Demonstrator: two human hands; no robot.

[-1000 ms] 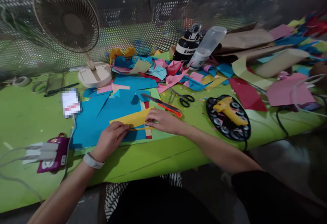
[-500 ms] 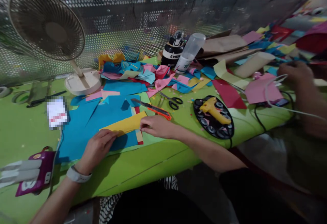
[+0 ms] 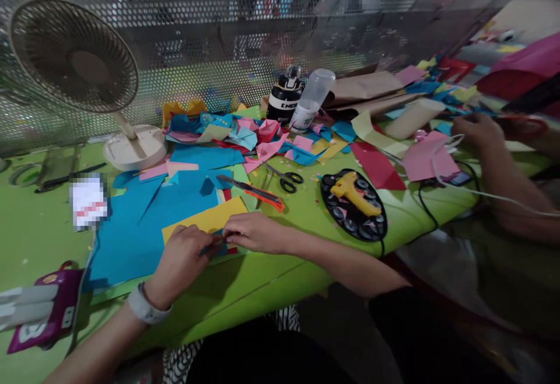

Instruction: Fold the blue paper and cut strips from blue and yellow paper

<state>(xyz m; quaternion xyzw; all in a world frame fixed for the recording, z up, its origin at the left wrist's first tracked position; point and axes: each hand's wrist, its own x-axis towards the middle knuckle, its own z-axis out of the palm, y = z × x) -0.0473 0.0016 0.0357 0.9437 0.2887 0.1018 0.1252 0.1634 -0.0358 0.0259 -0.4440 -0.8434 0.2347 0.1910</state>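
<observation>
A yellow paper sheet lies on a big blue sheet on the green table. My left hand, with a white wristband, and my right hand meet at the yellow sheet's near right corner. Both hands have their fingers closed in a pinch on the paper's edge. A small blue scrap shows between the fingertips. An orange utility knife lies just beyond my right hand.
Scissors and a yellow glue gun on a black tray lie to the right. A fan, two bottles and heaps of paper scraps stand behind. Another person's hand works far right. A purple power strip sits near left.
My hands have come together from apart on the yellow sheet to pinch its near right corner. The view has swung right, showing more of the other person's arm.
</observation>
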